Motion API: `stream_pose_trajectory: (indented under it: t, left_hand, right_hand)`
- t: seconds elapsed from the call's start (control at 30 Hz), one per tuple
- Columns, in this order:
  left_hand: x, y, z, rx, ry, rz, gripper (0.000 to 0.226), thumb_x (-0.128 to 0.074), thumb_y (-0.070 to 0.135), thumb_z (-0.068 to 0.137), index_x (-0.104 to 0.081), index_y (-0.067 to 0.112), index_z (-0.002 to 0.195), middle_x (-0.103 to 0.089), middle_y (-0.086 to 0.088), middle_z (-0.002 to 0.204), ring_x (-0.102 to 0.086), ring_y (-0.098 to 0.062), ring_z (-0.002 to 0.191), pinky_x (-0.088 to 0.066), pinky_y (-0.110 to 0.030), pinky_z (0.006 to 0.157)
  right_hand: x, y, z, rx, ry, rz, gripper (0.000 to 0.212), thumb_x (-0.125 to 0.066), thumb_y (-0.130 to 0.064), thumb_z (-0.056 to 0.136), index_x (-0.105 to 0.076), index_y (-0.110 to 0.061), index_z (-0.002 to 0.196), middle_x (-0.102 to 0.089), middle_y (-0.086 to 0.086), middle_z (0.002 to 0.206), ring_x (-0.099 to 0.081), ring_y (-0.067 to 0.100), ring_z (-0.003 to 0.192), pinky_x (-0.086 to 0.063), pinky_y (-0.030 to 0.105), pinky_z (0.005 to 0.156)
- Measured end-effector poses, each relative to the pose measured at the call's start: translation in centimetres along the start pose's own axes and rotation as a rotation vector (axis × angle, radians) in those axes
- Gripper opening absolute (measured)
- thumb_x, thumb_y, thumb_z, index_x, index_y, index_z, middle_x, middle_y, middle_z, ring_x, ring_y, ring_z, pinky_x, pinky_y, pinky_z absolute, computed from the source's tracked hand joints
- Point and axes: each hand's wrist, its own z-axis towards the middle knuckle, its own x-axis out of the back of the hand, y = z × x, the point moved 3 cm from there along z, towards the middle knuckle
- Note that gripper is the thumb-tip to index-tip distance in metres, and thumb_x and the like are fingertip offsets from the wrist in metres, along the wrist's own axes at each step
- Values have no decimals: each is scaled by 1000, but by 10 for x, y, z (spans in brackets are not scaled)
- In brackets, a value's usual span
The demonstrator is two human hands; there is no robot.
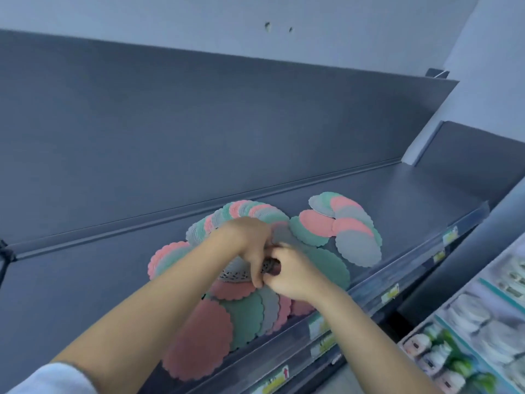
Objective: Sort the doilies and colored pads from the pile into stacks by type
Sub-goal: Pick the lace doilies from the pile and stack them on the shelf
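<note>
Doily (235, 273) partly behind left hand (251, 245)

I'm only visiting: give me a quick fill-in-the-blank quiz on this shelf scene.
1. The pads come in pink, green and ____.
2. The large pad nearest the camera is ____.
3. The left hand and right hand pinch a pale doily full of ____.
4. Everything lies on a dark ____ with price labels along its front.
Missing: grey; pink; holes; shelf.
</note>
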Motion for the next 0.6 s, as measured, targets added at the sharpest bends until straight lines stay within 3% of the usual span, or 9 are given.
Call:
stream_pose_trajectory:
  t: [0.07,0.13,0.27,0.37,0.43,0.53,0.6]
  left_hand:
    - [6,3,9,22,-43,18,49,-89,43,54,-47,18,54,-42,5,50,-40,-16,50,-29,-26,48]
    - [8,3,14,61,-62,8,44,-89,38,55,-50,17,54,-40,5,49,-38,-16,49,-28,-26,46]
    - [8,-3,9,201,0,-122,22,-78,26,62,-68,15,78,-42,4,53,-42,-19,56,-30,-25,50]
    - [-4,3,-4,348,118,-207,29,-69,22,67,-68,24,97,-61,6,75,-59,-20,75,-47,-27,65]
    - [-21,12,-10,468,239,-233,34,-61,17,71,-62,29,103,-67,6,92,-62,-20,89,-51,-30,74]
    - [-43,25,-32,659,486,-244,36,-52,13,77,-63,32,106,-69,8,100,-62,-18,94,-49,-29,78]
    - [-45,34,-57,720,696,-37,38,-54,3,76,-68,27,101,-71,10,98,-65,-18,95,-47,-27,82]
  right_hand:
    - [5,11,15,43,-101,87,38,-75,-27,73,-68,-23,110,-55,-12,113,-54,10,108,-43,25,90]
    - [10,20,27,100,-171,117,36,-79,-32,71,-70,-27,105,-56,-15,111,-54,6,105,-44,25,92]
    - [17,29,53,243,-300,184,14,-73,-36,75,-75,-28,87,-65,-13,94,-59,7,84,-49,26,78]
    - [21,33,68,272,-491,314,5,-70,-27,81,-73,-28,85,-59,-10,86,-57,10,78,-49,27,64]
    - [21,36,72,304,-587,345,18,-73,-21,79,-69,-28,95,-56,-12,92,-59,10,79,-52,23,57]
    - [20,37,74,497,-496,231,22,-72,-22,78,-66,-32,96,-55,-13,96,-57,6,66,-47,20,52]
    - [22,32,72,625,-301,197,22,-68,-24,81,-64,-35,98,-56,-18,96,-56,0,75,-38,11,60]
